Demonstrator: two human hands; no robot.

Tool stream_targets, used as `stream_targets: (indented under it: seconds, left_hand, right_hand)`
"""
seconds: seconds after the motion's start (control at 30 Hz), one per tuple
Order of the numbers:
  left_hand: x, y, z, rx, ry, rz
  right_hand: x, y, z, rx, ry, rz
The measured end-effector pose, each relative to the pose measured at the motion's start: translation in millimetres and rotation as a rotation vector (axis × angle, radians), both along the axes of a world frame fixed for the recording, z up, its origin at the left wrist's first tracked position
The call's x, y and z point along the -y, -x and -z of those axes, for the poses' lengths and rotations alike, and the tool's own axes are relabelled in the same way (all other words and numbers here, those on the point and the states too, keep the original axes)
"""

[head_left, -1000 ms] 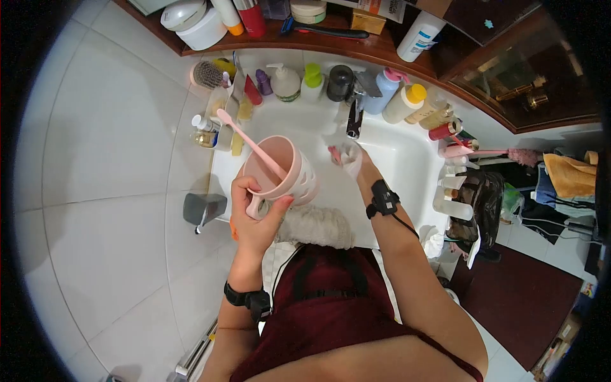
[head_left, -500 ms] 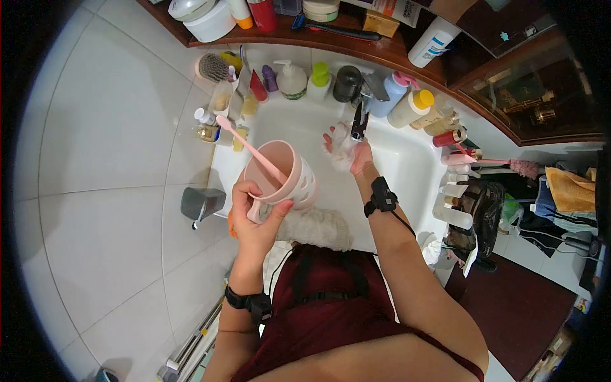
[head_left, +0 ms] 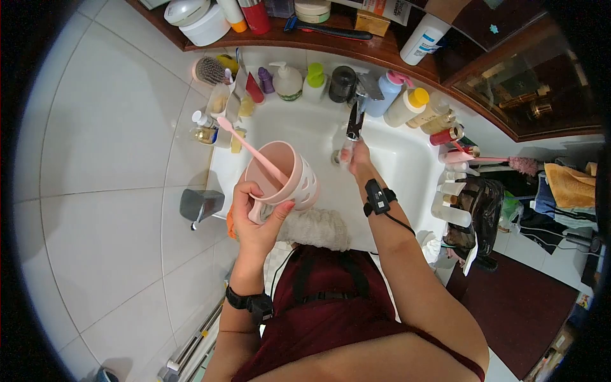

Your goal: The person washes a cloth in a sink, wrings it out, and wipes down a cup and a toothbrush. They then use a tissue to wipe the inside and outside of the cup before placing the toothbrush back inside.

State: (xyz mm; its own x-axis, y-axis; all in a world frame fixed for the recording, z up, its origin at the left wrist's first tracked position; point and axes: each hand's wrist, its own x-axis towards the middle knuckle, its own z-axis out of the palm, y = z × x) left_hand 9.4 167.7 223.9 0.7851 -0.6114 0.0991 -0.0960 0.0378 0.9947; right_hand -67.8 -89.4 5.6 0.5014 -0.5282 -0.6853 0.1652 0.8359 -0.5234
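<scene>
White basin of the bathroom sink point(head_left: 407, 165) lies below. Since the earlier frame the right hand point(head_left: 356, 155) has dropped from the faucet point(head_left: 354, 121) toward the drain; its grip cannot be told. Left hand point(head_left: 254, 216) clasps the pink cup point(head_left: 283, 175) over the sink's front-left edge, pink toothbrush point(head_left: 248, 145) inside.

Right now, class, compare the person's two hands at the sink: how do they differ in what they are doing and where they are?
The left hand is closed around a pink cup with a pink toothbrush standing in it; the right hand holds nothing that can be made out. The left hand is at the near edge of the sink, while the right hand reaches further in, just under the tap. Both arms wear a black wrist device.
</scene>
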Motion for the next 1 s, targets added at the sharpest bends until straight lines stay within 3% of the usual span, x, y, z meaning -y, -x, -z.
stream_targets:
  seconds: [0.1, 0.2, 0.4, 0.5, 0.6, 0.7, 0.8, 0.9, 1.0]
  left_hand:
    - [-0.3, 1.9, -1.9, -0.008, -0.003, -0.007]
    - [-0.7, 1.5, -3.3, 0.006, 0.014, -0.015]
    - [-3.1, 1.1, -4.0, -0.001, 0.010, -0.033]
    - [-3.9, 1.1, -4.6, -0.026, 0.011, -0.045]
    - [-4.0, 2.0, -5.1, -0.064, 0.011, -0.050]
    - [-2.7, 1.5, -4.2, -0.017, 0.012, -0.042]
    - [-1.9, 0.8, -2.1, -0.001, 0.028, -0.035]
    - [-0.9, 0.8, -1.3, -0.005, 0.023, -0.036]
    - [-0.3, 0.4, -1.9, 0.002, 0.010, -0.035]
  right_hand:
    - [-0.4, 0.4, -10.0, 0.224, -0.187, -0.005]
    - [-0.4, 4.8, 0.6, 0.170, -0.013, -0.076]
    - [-1.1, 10.4, 6.5, -0.298, 0.226, -0.134]
    - [10.2, 15.1, 27.8, -0.142, -0.024, -0.120]
    - [-2.7, 10.4, -8.8, 0.030, -0.128, 0.043]
    - [-2.7, 7.0, -10.5, 0.300, -0.146, 0.079]
    - [-5.5, -0.2, -3.4, 0.259, -0.010, 0.056]
    - [2.2, 0.9, 8.4, 0.338, -0.140, -0.004]
    - [6.4, 2.1, 28.8, 0.247, -0.145, -0.034]
